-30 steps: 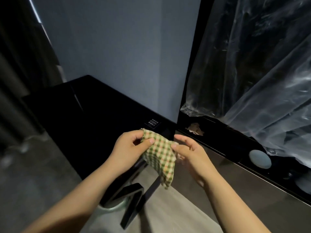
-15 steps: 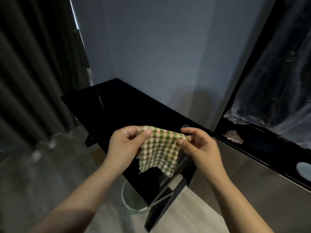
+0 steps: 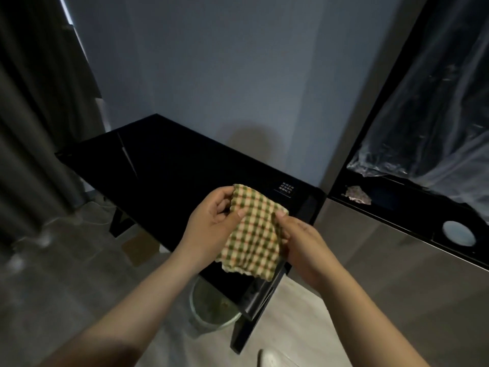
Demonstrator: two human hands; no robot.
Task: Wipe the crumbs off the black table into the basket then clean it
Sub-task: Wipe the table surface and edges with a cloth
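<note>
Open room above the black table (image 3: 172, 165); wall (image 3: 211, 75) behind, cabinet (image 3: 383, 247) just beside.

I've got the cloth (image 3: 251, 231) between my left hand (image 3: 211, 223) and right hand (image 3: 299, 242), over the near corner of the table (image 3: 164, 165). The basket (image 3: 209, 305) sits on the floor beneath it.

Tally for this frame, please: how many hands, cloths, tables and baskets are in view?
Hands: 2, left hand and right hand
Green-checked fabric cloth: 1
Glossy black rectangular table: 1
Pale round basket: 1
Total: 5
</note>
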